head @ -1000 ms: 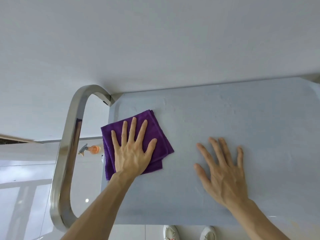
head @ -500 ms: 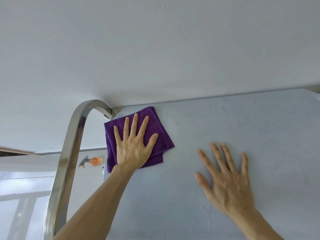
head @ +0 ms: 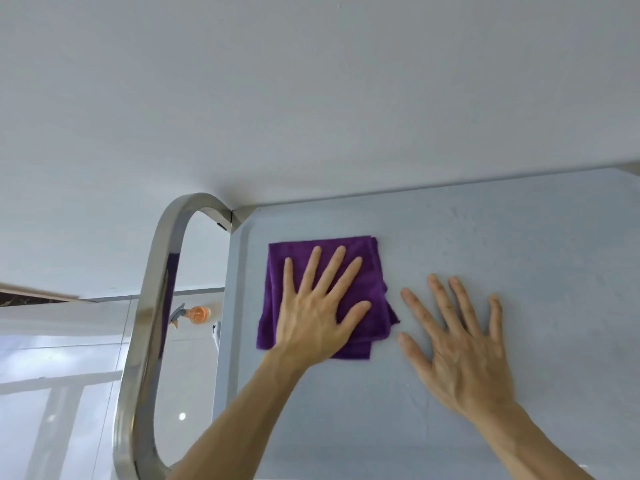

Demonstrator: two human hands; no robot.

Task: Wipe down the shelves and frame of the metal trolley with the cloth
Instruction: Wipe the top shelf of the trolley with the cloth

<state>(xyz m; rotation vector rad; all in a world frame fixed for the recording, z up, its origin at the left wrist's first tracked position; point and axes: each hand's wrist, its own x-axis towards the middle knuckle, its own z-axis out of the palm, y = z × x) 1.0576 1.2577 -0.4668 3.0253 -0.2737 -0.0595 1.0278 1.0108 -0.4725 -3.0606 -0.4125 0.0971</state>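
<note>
Lying under the left hand's (head: pixel 313 320) flat, spread fingers (head: pixel 337 268), purple cloth (head: pixel 372 299) on trolley shelf (head: pixel 485 237).

Two hands (head: pixel 320 317), one cloth (head: pixel 367 271), one trolley (head: pixel 485 220), one spray bottle (head: pixel 194 315).

Single head-worn wide-angle view: looked forward and down, close over the pale grey flat metal trolley shelf (head: pixel 485 237); curved polished steel handle (head: pixel 152 306) stood at left.

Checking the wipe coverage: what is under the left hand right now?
The left hand lies flat, fingers spread, on the folded purple cloth, which rests on the trolley shelf. The shelf surface beneath the cloth is covered, so its state cannot be seen.
</note>
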